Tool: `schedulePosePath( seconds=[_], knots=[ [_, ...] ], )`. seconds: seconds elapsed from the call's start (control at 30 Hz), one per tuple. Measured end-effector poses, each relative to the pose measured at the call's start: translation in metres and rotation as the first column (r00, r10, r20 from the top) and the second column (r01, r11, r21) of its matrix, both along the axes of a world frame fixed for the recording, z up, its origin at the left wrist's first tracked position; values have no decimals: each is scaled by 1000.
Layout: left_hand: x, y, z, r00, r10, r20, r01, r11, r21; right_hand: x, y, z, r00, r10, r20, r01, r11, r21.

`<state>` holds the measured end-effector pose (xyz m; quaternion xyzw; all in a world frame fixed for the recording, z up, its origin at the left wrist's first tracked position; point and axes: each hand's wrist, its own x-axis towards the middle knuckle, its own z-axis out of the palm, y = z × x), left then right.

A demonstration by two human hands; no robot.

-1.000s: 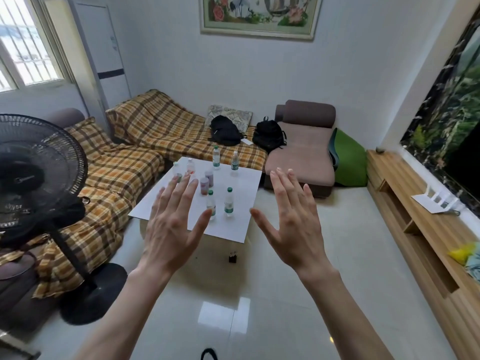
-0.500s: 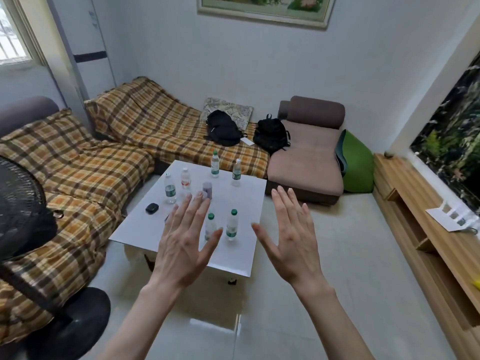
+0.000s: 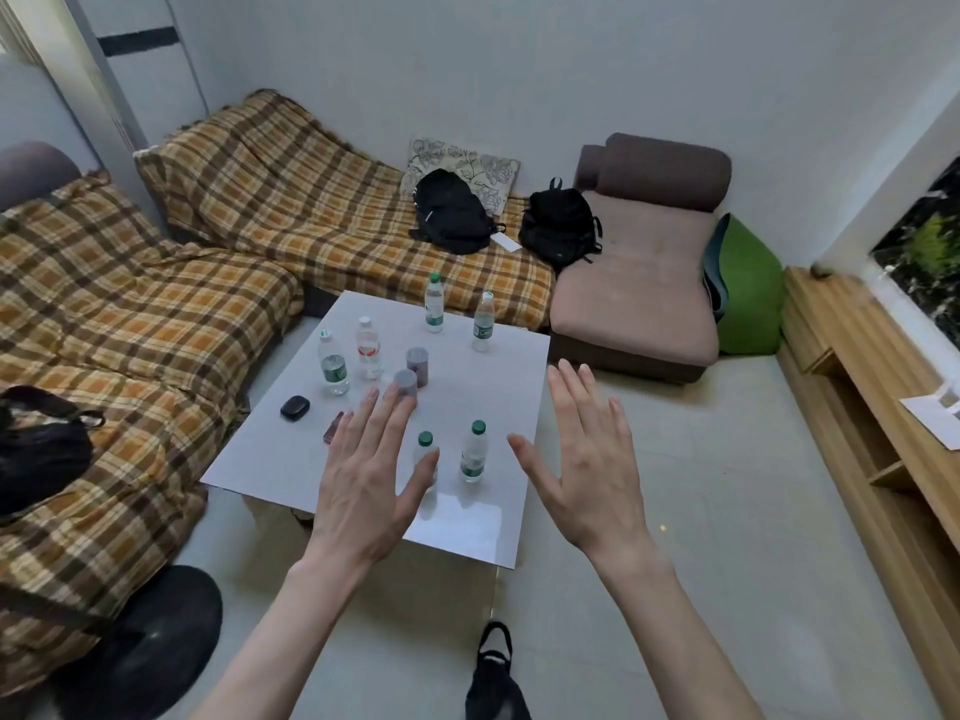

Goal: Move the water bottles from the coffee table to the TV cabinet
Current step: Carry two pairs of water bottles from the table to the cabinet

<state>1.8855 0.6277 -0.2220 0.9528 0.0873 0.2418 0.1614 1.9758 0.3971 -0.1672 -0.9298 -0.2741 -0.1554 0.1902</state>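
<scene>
Compared with half a second ago the table point(image 3: 291, 462) sits nearer and larger in the view, the fan that filled the left edge is now only a dark base point(image 3: 150, 646) at the lower left, and a black shoe point(image 3: 496, 672) has come into sight at the bottom; both hands remain raised with palms down, much as before.

The left hand point(image 3: 366, 485) hovers over the near part of the table, fingers point(image 3: 395, 413) spread and straight, holding nothing; the right hand point(image 3: 584, 459) hovers beside the table's right edge, fingers likewise spread wide and empty.

Six water bottles stand on the white table, all upright with caps pointing up and long axes vertical; two green-capped ones stand at the near edge between the hands, one point(image 3: 474, 454) in clear sight and the other point(image 3: 425, 449) partly hidden behind the left thumb; two point(image 3: 333, 363) and point(image 3: 369, 348) stand at the left middle, just beside each other; two more point(image 3: 434, 302) and point(image 3: 483, 322) stand at the far edge near the plaid sofa point(image 3: 156, 324).

Two purple cups point(image 3: 413, 374) stand at the table's middle, and a small black case point(image 3: 295, 407) lies toward its left; the wooden TV cabinet point(image 3: 852, 366) runs along the right wall, well apart from the table, with a white sheet of paper point(image 3: 932, 415) on it.
</scene>
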Motion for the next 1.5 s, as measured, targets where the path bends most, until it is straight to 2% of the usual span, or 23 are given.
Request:
schedulePosePath(
  seconds=[0.2,0.47,0.67,0.87,1.07,1.23,1.33,1.5],
  knots=[
    [66,12,-19,999,29,-40,-28,999,25,68,9,-25,998,25,-55,-26,1000,-12],
    [140,24,-53,981,91,-170,-87,996,31,159,33,-61,981,115,-157,-124,991,-49],
    [168,34,-89,956,120,-270,-114,993,38,207,56,-103,942,216,-257,-242,967,-74],
    [184,49,-127,935,128,-330,-134,991,3,237,83,-145,906,240,-349,-287,954,-90],
    [212,60,-168,917,114,-383,-169,979,-112,264,106,-186,863,218,-456,-316,937,-151],
    [233,67,-213,874,151,-462,-231,966,-120,280,125,-229,819,150,-554,-323,918,-229],
    [242,72,-240,818,191,-543,-297,948,-113,285,135,-252,802,86,-592,-332,887,-322],
    [251,79,-265,722,134,-678,-334,927,-172,293,146,-286,809,25,-587,-338,838,-429]
  ],
)
